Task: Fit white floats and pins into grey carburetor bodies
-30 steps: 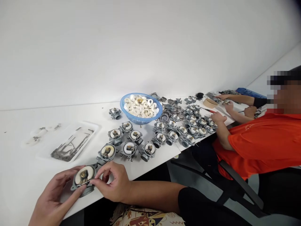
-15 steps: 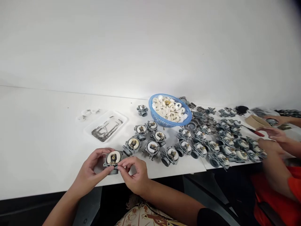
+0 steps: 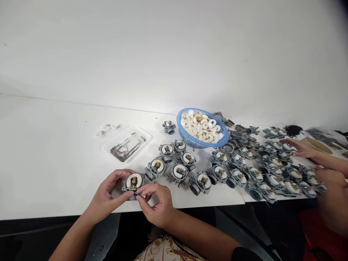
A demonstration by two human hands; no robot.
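Near the table's front edge, my left hand (image 3: 110, 197) is closed around a carburetor (image 3: 134, 185), its float side up. A white C-shaped float (image 3: 140, 179) with brass parts in the middle sits in it. My right hand (image 3: 157, 203) pinches thumb and forefinger together at the carburetor's near right edge, by the float hinge. Whatever small thing those fingertips hold is hidden. Just right of my hands, another carburetor (image 3: 157, 166) with a yellowed float stands beside several more with white floats. To the left lies a white tray (image 3: 148, 136) of thin metal pins (image 3: 122, 151).
A blue basket (image 3: 185, 139) full of white floats stands at the back. Loose small floats (image 3: 102, 133) lie behind the tray. Many carburetors (image 3: 274, 181) crowd the right side, where a co-worker's hand (image 3: 301, 148) reaches among them. A cardboard ring (image 3: 317, 145) lies behind.
My hands keep nearly the same grip on the carburetor. The view has shifted slightly, moving the table's things rightward. The co-worker's hand has moved from the cardboard ring to the carburetors.
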